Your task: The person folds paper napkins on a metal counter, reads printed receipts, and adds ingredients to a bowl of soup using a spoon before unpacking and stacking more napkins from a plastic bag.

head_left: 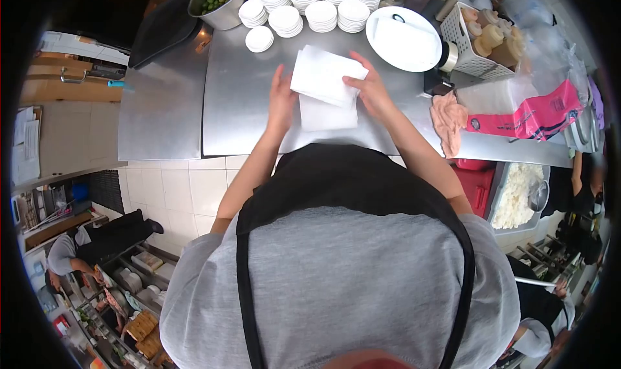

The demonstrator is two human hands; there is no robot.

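Over the steel counter, my right hand pinches the right side of a folded white sheet, thumb on top. At the sheet's left edge is my left hand, its fingers apart and pointing away from me; whether it touches the sheet is hard to tell. A second white sheet lies below the first, nearer my body, partly covered by it. Behind the sheets stand several stacks of small white dishes. A white oval plate with white sheets on it is at the back right.
A pot of green limes stands at the back left. On the right are a white basket of bottles, a pink cloth and a pink package. Other people are at the lower left and right edges.
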